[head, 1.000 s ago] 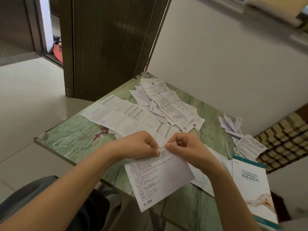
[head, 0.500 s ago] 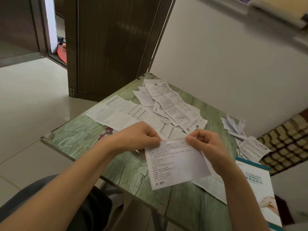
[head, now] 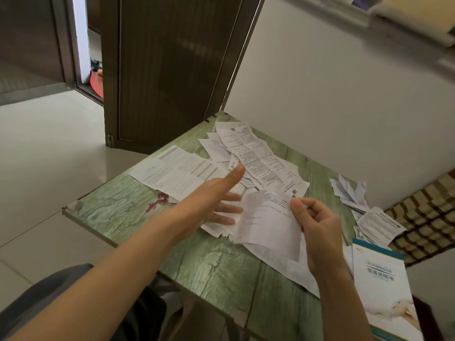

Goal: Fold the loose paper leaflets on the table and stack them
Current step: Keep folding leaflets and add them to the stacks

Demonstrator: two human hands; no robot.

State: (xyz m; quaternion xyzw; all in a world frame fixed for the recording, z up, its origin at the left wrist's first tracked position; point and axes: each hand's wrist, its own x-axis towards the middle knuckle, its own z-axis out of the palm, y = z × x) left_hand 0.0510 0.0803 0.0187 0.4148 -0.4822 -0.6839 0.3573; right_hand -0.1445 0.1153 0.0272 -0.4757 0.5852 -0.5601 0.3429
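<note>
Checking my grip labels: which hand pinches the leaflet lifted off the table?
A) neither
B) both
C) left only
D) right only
D: the right hand pinches the leaflet at its upper edge, while the left hand is open with straight fingers.

The left hand [head: 211, 200], mid-frame, is spread with fingers straight and thumb raised, its bare forearm entering from the lower left. The right hand [head: 317, 225], right of centre, pinches a leaflet [head: 268, 217] between thumb and curled fingers.
</note>
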